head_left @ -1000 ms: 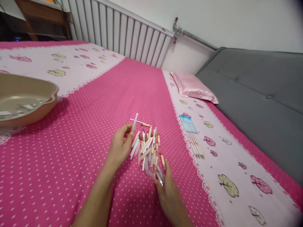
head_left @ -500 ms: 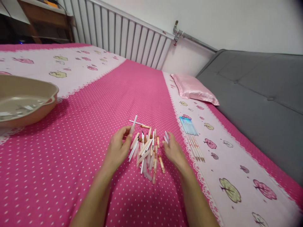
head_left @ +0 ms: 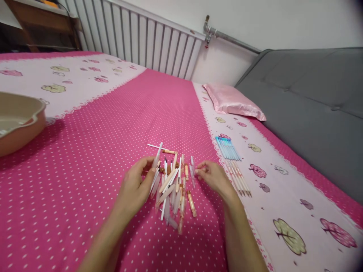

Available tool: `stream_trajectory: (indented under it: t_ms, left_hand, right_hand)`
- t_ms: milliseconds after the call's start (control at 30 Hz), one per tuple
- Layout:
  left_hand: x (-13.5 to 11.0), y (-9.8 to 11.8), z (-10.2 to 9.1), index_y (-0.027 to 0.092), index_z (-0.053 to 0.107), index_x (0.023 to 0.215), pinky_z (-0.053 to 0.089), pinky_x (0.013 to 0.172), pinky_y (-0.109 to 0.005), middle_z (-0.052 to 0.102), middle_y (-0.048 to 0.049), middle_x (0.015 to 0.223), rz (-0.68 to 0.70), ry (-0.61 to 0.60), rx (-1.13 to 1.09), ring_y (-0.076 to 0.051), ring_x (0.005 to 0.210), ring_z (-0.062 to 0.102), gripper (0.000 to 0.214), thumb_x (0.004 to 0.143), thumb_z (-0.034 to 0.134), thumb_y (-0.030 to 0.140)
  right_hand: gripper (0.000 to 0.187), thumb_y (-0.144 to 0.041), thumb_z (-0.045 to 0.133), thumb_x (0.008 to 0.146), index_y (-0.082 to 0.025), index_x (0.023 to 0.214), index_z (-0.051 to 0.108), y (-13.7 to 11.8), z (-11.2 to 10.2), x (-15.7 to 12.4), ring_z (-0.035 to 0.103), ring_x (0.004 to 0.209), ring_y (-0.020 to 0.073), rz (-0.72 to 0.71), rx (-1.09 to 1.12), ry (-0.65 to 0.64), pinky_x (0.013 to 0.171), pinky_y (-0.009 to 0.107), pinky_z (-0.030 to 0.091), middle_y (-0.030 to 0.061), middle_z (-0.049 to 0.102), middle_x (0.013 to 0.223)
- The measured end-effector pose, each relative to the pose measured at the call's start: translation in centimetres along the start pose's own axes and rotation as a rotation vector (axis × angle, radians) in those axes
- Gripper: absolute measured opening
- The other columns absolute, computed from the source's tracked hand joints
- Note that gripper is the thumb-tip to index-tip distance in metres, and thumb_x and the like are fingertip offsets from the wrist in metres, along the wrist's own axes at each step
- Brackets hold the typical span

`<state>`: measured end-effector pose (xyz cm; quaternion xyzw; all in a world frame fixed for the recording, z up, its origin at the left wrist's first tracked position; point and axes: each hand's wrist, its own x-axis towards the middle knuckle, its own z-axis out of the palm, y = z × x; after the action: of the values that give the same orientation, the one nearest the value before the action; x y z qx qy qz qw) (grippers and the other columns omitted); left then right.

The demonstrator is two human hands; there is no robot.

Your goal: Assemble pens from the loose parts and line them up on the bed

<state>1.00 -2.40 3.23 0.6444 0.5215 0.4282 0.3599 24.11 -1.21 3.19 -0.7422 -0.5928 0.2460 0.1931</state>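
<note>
My left hand (head_left: 137, 183) grips a translucent white pen barrel (head_left: 157, 154), which points up and away between thumb and fingers. In front of me lies a loose pile of pen parts (head_left: 170, 185): pale barrels, thin white refills with dark tips, and brown-and-cream pieces. On the pile's right side, a clear, slim pen piece (head_left: 192, 172) rests on the sheet. Just right of it is my right hand (head_left: 212, 175), empty, its thumb and forefinger slightly apart near the piece.
To the right lie a row of blue-capped pens (head_left: 228, 148) and a row of pale patterned pens (head_left: 239, 179). A beige-and-pink basin (head_left: 25, 132) stands at the left. Farther off are a pink pillow (head_left: 234, 99), a grey headboard (head_left: 306, 83) and a white radiator (head_left: 136, 34).
My right hand has let go of the clear pen piece, which now lies beside the pile, and has drawn slightly right. My left hand still holds its barrel, lower over the pile's left edge.
</note>
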Motion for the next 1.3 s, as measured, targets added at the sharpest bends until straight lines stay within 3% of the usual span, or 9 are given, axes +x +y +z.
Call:
stream_trajectory:
  t_ms: [233, 533, 633, 733, 900, 1067, 1300]
  left_hand:
    - [-0.3, 0.6, 0.4, 0.017, 0.058, 0.105, 0.046, 0.077, -0.034, 0.065, -0.0076, 0.103, -0.018, -0.003, 0.017, -0.021, 0.089, 0.061, 0.029, 0.085, 0.046, 0.034]
    - [-0.3, 0.4, 1.7, 0.018, 0.056, 0.107, 0.047, 0.076, -0.032, 0.064, -0.0070, 0.106, -0.043, -0.096, -0.051, -0.021, 0.091, 0.060, 0.031, 0.083, 0.049, 0.037]
    - [-0.4, 0.5, 2.2, 0.018, 0.055, 0.109, 0.047, 0.078, -0.033, 0.063, -0.0069, 0.106, -0.060, -0.125, -0.092, -0.021, 0.090, 0.060, 0.033, 0.083, 0.049, 0.038]
    - [-0.7, 0.9, 2.5, 0.019, 0.055, 0.107, 0.046, 0.077, -0.033, 0.063, -0.0057, 0.102, -0.068, -0.162, -0.133, -0.020, 0.087, 0.059, 0.030, 0.084, 0.048, 0.037]
    - [-1.2, 1.7, 2.8, 0.019, 0.055, 0.104, 0.046, 0.076, -0.032, 0.062, -0.0057, 0.102, -0.076, -0.243, -0.192, -0.019, 0.088, 0.058, 0.026, 0.086, 0.044, 0.035]
    - [-1.4, 2.2, 2.9, 0.019, 0.055, 0.100, 0.044, 0.073, -0.031, 0.061, -0.0041, 0.093, -0.088, -0.303, -0.189, -0.019, 0.084, 0.057, 0.023, 0.087, 0.043, 0.033]
    - [-1.4, 2.7, 2.8, 0.018, 0.057, 0.095, 0.042, 0.068, -0.029, 0.061, -0.0020, 0.082, -0.078, -0.370, -0.171, -0.017, 0.075, 0.057, 0.021, 0.087, 0.041, 0.028]
  right_hand:
    - [0.025, -0.038, 0.058, 0.077, -0.016, 0.090, 0.057, -1.3, 1.3, -0.6, 0.060, 0.067, 0.0189, 0.041, -0.168, -0.005, 0.056, 0.027, 0.037, 0.0058, 0.066, 0.075]
    - [0.035, -0.032, 0.069, 0.065, -0.019, 0.093, 0.053, -1.2, 1.2, -0.6, 0.057, 0.057, 0.0174, 0.031, -0.041, -0.069, 0.048, 0.026, 0.036, 0.0023, 0.063, 0.068]
    - [0.037, -0.025, 0.066, 0.066, -0.016, 0.099, 0.053, -1.5, 0.3, -0.7, 0.057, 0.055, 0.0158, 0.036, 0.120, -0.108, 0.049, 0.025, 0.038, 0.0006, 0.062, 0.065]
    - [0.046, -0.023, 0.063, 0.070, -0.013, 0.112, 0.048, -2.1, -0.7, -0.9, 0.059, 0.060, 0.0139, -0.013, 0.473, -0.102, 0.056, 0.026, 0.043, -0.0009, 0.061, 0.067]
    - [0.052, -0.031, 0.071, 0.067, -0.013, 0.111, 0.051, -2.9, -1.5, -1.3, 0.060, 0.066, 0.0122, -0.117, 1.015, 0.066, 0.059, 0.024, 0.045, -0.0004, 0.062, 0.074]
    - [0.041, -0.031, 0.072, 0.068, -0.017, 0.104, 0.057, -3.9, -1.8, -2.0, 0.059, 0.068, 0.0111, -0.199, 1.157, 0.240, 0.058, 0.021, 0.045, 0.0010, 0.065, 0.078]
    - [0.034, -0.029, 0.071, 0.070, -0.019, 0.100, 0.058, -4.3, -1.7, -2.4, 0.060, 0.071, 0.0114, -0.246, 1.144, 0.236, 0.055, 0.020, 0.044, 0.0011, 0.065, 0.081]
